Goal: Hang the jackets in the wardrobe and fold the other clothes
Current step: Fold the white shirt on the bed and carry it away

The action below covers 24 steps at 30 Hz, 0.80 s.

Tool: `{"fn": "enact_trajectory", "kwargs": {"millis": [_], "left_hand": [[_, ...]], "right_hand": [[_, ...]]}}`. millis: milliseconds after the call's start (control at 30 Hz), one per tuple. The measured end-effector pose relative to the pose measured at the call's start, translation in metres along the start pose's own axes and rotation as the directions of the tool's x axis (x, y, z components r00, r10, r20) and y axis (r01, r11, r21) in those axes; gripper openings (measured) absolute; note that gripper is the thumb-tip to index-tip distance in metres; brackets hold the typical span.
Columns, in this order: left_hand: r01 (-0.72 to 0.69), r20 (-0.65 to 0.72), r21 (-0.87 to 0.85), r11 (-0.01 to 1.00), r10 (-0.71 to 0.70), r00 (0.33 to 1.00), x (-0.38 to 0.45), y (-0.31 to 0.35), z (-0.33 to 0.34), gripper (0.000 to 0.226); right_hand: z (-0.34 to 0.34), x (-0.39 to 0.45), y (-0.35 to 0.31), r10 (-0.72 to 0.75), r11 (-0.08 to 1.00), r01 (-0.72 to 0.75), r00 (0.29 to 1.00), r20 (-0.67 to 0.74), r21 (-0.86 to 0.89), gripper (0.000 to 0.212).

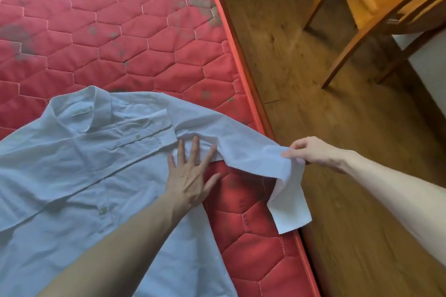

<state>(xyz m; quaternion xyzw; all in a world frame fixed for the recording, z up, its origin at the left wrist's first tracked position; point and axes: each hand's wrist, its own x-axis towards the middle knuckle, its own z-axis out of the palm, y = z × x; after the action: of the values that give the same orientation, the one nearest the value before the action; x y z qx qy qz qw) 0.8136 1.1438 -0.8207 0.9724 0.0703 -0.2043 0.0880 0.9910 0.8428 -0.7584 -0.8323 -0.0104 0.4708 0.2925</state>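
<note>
White shirt [79,166] pinned by flat left hand [190,176]; sleeve [243,152] stretched rightward, cuff pinched in right hand [311,150].

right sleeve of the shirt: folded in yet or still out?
Still out. The sleeve stretches sideways off the shirt, its cuff hanging past the mattress edge, pinched by the right hand.

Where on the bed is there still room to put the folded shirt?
Bare mattress lies beyond the shirt collar, and a smaller patch near the mattress edge, under the lifted sleeve. The near left side is covered by the shirt.
</note>
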Motion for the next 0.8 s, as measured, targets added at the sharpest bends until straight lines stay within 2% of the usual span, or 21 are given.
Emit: {"fn": "enact_trajectory", "kwargs": {"millis": [67,167,267,400,500,667,733,800], "left_hand": [[-0.002,-0.013,0.049,0.999,0.003,1.000,0.000,0.003,0.007,0.084],[0.028,-0.080,0.105,0.994,-0.019,0.997,0.000,0.010,0.014,0.087],[0.030,-0.164,0.044,0.999,-0.022,0.986,0.001,0.022,0.013,0.087],[-0.166,-0.313,-0.006,0.986,0.155,0.937,0.008,0.056,0.008,0.092],[-0.278,-0.343,-0.048,0.959,0.245,0.907,0.021,0.099,-0.010,0.102],[-0.433,-0.290,-0.110,0.895,0.388,0.875,0.046,0.178,-0.046,0.092],[-0.423,-0.206,-0.236,0.875,0.380,0.902,0.051,0.194,-0.056,0.097],[-0.354,-0.188,-0.323,0.878,0.307,0.933,0.052,0.199,-0.062,0.096]], "right_hand": [[-0.013,-0.001,0.011,0.021,0.998,-0.021,1.000,0.002,0.064,0.028],[-0.037,0.003,0.016,-0.006,0.988,0.029,0.988,-0.153,0.151,0.028],[-0.052,0.009,0.018,-0.033,0.996,0.051,0.972,-0.231,0.073,0.033],[-0.058,0.015,0.021,-0.065,0.998,0.060,0.970,-0.234,-0.028,0.038],[-0.061,0.014,0.017,-0.089,0.995,0.077,0.965,-0.247,-0.060,0.036],[-0.078,0.001,0.007,-0.103,0.994,0.096,0.980,-0.171,-0.051,0.032],[-0.088,-0.007,0.006,-0.105,0.994,0.104,0.990,-0.090,-0.016,0.026],[-0.098,-0.019,0.009,-0.102,0.992,0.101,0.995,0.002,0.079,0.033]]}}
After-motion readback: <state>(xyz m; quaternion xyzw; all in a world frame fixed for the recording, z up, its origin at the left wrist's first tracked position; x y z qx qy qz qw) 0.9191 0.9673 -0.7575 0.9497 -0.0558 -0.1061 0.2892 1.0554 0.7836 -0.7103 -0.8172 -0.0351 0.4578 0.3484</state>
